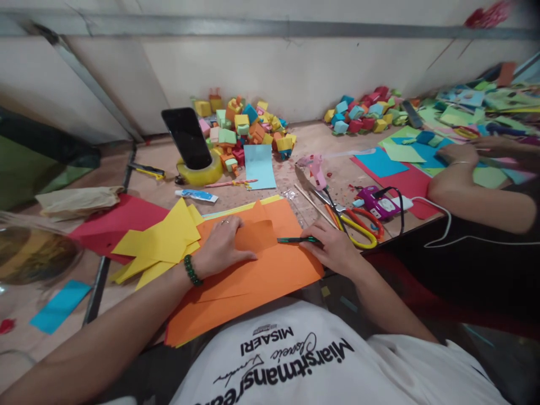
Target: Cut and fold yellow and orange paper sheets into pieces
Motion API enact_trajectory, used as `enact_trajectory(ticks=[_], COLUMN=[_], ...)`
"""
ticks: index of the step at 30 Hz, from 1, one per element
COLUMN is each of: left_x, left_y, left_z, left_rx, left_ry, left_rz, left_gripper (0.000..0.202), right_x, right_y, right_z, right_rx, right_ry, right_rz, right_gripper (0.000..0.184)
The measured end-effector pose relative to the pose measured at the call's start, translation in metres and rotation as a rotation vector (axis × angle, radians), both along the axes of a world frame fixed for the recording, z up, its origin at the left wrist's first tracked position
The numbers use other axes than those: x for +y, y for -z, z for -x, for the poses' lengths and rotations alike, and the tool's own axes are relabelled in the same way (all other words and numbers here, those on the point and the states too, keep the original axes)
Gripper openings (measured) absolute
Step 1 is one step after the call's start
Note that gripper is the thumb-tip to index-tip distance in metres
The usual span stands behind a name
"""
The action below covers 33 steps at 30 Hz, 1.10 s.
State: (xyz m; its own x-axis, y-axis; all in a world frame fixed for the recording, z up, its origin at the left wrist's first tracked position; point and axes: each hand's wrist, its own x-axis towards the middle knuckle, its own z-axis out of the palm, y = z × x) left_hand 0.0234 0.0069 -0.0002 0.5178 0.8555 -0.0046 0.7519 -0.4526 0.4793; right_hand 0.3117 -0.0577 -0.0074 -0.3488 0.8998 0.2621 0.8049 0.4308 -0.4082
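My left hand (221,247) lies on a stack of orange paper sheets (253,287), thumb spread from the fingers. It presses beside a smaller, darker orange piece (259,233), partly under the fingers. From the right, my right hand (331,247) grips a slim green-and-black tool (295,240); whether it is a craft knife or small scissors, I cannot tell. Its tip points left and lies close to the small piece's right edge. Yellow paper pieces (169,242) overlap left of the stack, partly over a red sheet (126,216).
Behind stand a phone (188,138) on a tape roll (200,173) and a heap of folded paper blocks (240,126). Scissors (358,225), a pink glue gun (316,170) and a purple device (375,202) with cables lie right. A co-worker's arm (476,197) rests farther right.
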Motion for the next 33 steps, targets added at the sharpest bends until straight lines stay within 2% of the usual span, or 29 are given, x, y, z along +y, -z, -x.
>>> enact_trajectory(ticks=[4,7,9,11,16,27,33], left_x=[-0.002,-0.001,0.0,0.0,-0.002,-0.002,-0.003], left_y=[-0.002,-0.001,0.001,0.002,-0.002,-0.003,-0.004], left_z=[0.003,0.004,0.003,0.002,-0.002,-0.003,-0.004], left_rx=[0.076,0.173,0.22,0.262,0.333,0.351,0.36], left_ry=[0.085,0.272,0.411,0.483,0.476,0.468,0.465], left_rz=[-0.125,-0.209,-0.176,-0.113,-0.035,-0.029,-0.015], left_gripper=[0.079,0.058,0.05,0.05,0.055,0.055,0.055], right_x=[0.001,0.002,0.003,0.004,0.003,0.001,-0.001], right_y=[0.0,0.002,0.004,0.007,0.014,0.011,0.012], right_z=[-0.003,-0.004,-0.005,-0.006,-0.01,-0.01,-0.002], right_rx=[0.023,0.034,0.037,0.043,0.11,0.147,0.096], right_ry=[-0.046,-0.051,-0.062,-0.077,-0.092,-0.104,-0.084], right_rz=[0.031,0.05,0.056,0.053,0.047,0.062,-0.031], right_gripper=[0.013,0.015,0.018,0.02,0.022,0.026,0.028])
